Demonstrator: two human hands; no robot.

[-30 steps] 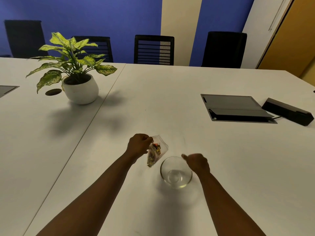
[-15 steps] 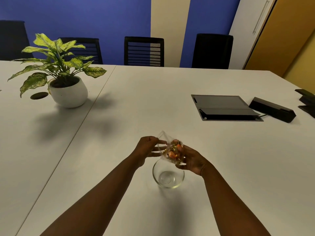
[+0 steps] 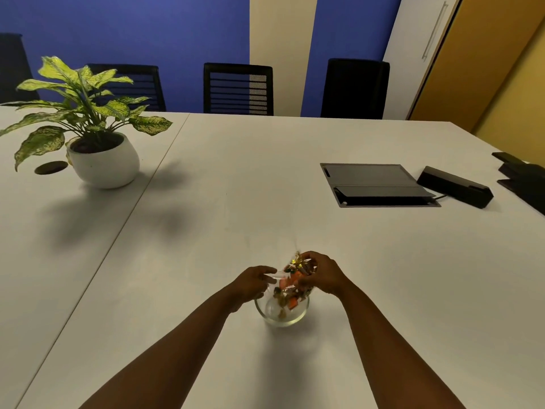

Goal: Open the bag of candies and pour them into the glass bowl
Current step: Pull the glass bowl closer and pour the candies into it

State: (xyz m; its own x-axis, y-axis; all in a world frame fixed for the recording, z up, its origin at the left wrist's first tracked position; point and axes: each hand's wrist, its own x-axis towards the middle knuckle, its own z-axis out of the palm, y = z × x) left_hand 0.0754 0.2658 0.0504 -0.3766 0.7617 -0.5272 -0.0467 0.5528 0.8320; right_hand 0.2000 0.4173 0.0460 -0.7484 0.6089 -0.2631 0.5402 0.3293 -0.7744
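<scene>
A clear plastic bag of candies (image 3: 290, 280) is held tipped over the glass bowl (image 3: 284, 318), which stands on the white table near me. My left hand (image 3: 252, 283) pinches the bag's lower edge on the left. My right hand (image 3: 321, 274) grips the raised end, where gold and orange wrappers show. Several candies (image 3: 290, 302), orange and brown, are blurred in the bowl's mouth. The bowl's far rim is hidden behind the bag and my hands.
A potted plant in a white pot (image 3: 101, 160) stands far left beside a round cable hole (image 3: 50, 167). A grey cable hatch (image 3: 374, 184) and a black box (image 3: 455, 185) lie far right. Black chairs (image 3: 238, 88) line the table's far edge.
My right hand came off the bowl and took the bag's other end. Both hands carried the bag over the bowl and tipped it, and candies now spill down.
</scene>
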